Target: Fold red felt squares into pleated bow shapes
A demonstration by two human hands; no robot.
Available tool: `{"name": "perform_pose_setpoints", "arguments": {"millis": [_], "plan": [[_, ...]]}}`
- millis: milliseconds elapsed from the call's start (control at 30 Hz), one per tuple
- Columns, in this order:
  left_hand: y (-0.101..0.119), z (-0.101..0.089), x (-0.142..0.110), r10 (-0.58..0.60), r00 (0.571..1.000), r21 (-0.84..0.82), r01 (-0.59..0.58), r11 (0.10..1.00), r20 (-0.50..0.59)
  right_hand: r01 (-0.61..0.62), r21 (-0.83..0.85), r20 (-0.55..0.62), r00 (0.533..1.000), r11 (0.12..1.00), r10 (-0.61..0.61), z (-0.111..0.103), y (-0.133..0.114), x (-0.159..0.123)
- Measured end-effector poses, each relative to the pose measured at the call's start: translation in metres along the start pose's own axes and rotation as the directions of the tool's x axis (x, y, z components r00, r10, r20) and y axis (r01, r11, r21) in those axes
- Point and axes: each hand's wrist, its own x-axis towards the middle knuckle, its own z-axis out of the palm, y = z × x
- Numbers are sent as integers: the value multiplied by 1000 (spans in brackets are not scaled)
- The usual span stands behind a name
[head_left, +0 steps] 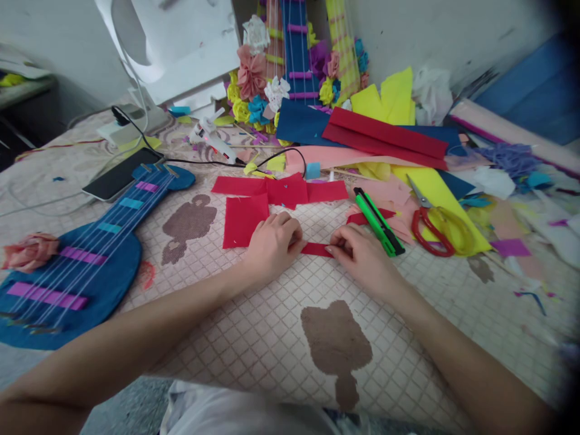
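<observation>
Between my two hands a narrow red strip lies low over the tablecloth. My left hand pinches its left end, and the fingertips of my right hand close on its right end. A red square of paper or cloth lies partly beneath my left hand. Behind it, more red pieces lie in a row, overlapping. Just beyond my right hand rests a green utility knife, beside a small red scrap. Whether the strip is folded is hidden by my fingers.
A blue toy guitar with a pink flower lies at left, near a phone. A glue gun with its cord sits behind. Red-handled scissors, coloured sheets and scraps crowd the right. Decorated guitars stand at the back.
</observation>
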Motion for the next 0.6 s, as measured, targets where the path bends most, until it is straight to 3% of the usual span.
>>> {"name": "perform_pose_setpoints", "arguments": {"millis": [233,333,433,500,600], "plan": [[-3,-2,-1,59,998,-310,-55,949,4,121,54,-69,991,991,-118,-4,-7,-6],[2,-8,-2,32,998,-423,-3,906,62,162,93,-117,982,982,-151,-8,-13,-9],[8,-14,-3,-45,994,-504,90,859,100,37,262,-94,995,964,-13,-8,-16,-12],[11,-17,-4,-77,989,-540,134,831,127,-74,429,-18,996,900,91,-5,-16,-12],[13,-20,-5,-100,983,-565,171,807,155,-161,568,101,987,807,125,-2,-17,-12]]}}
